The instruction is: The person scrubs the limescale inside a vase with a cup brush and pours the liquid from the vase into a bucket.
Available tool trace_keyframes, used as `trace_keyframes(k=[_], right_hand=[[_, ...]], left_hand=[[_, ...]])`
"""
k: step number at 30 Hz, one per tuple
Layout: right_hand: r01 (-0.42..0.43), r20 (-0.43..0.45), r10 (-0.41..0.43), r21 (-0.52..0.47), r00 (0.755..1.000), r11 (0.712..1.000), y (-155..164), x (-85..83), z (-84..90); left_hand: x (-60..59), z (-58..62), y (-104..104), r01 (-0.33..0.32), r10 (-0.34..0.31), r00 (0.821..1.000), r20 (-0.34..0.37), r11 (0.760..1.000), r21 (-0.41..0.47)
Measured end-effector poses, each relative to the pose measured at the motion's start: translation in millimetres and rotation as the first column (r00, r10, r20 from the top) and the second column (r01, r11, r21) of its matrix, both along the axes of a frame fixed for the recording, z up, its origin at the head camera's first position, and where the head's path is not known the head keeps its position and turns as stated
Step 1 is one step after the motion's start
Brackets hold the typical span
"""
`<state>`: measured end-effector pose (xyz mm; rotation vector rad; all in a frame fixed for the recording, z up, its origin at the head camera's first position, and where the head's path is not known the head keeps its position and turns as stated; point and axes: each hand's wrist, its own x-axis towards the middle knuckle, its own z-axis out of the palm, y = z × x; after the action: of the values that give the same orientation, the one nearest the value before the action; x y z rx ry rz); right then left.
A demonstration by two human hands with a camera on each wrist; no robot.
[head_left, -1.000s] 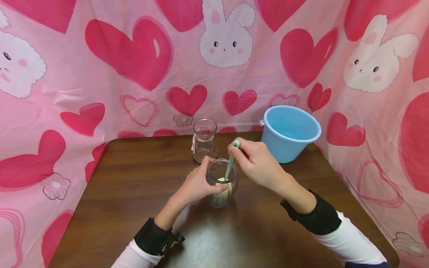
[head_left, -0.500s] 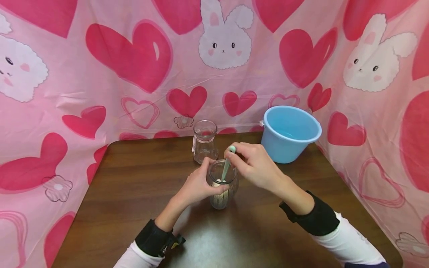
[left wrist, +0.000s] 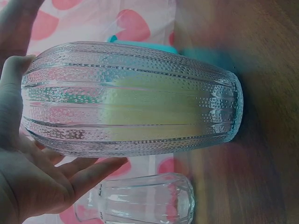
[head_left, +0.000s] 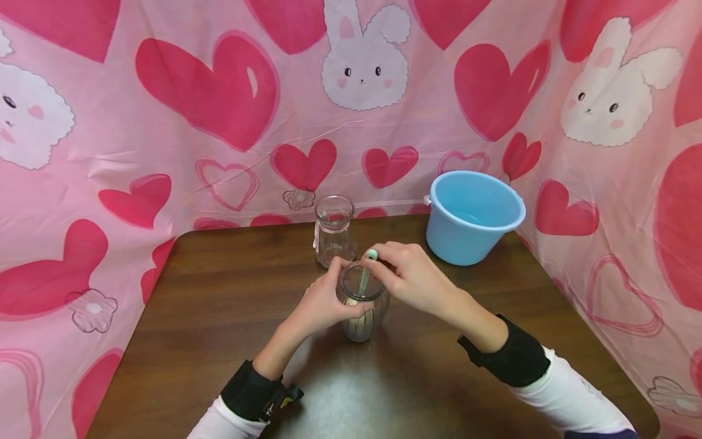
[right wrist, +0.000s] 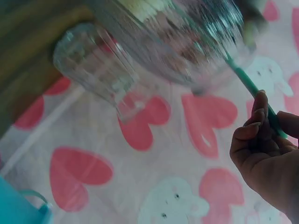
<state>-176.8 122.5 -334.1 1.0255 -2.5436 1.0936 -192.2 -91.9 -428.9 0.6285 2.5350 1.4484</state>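
My left hand (head_left: 323, 303) grips a clear ribbed glass jar (head_left: 359, 329) near its rim, with the thumb on the near side. The jar stands upright on the table. Inside it sits the pale yellow, sponge-like head (left wrist: 152, 107) of a bottle brush, seen through the glass in the left wrist view. Its green handle (head_left: 364, 283) sticks up out of the mouth, tilted slightly. My right hand (head_left: 421, 278) pinches the top of that handle between thumb and fingers, just over the rim.
Behind the jar stands a clear glass vase (head_left: 334, 242) with a pale ribbon round its neck. A light blue bucket (head_left: 466, 241) is at the back right of the brown wooden table (head_left: 236, 286). Pink heart-and-rabbit cloth (head_left: 307, 122) hangs close behind and at both sides.
My right hand has moved down and left with the brush handle, which now sits lower in the jar. My left hand keeps its hold on the jar.
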Motion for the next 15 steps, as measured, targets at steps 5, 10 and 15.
trace_keyframes(k=[5, 10, 15], right_hand=[[0.011, -0.039, -0.014, -0.066, 0.999, 0.998, 2.0, -0.2, 7.6], [-0.008, -0.006, 0.008, -0.002, 1.0, 1.0, -3.7, -2.1, -8.8], [-0.024, -0.019, 0.024, 0.021, 1.0, 0.999, -4.0, -0.9, -14.9]], left_hand=[[0.4, 1.1, -0.1, -0.003, 0.003, 1.0, 0.011, 1.0, 0.004], [0.5, 0.6, 0.3, 0.006, -0.006, 1.0, 0.004, 1.0, 0.008], [1.2, -1.1, 0.3, -0.002, 0.002, 1.0, -0.001, 1.0, 0.0]])
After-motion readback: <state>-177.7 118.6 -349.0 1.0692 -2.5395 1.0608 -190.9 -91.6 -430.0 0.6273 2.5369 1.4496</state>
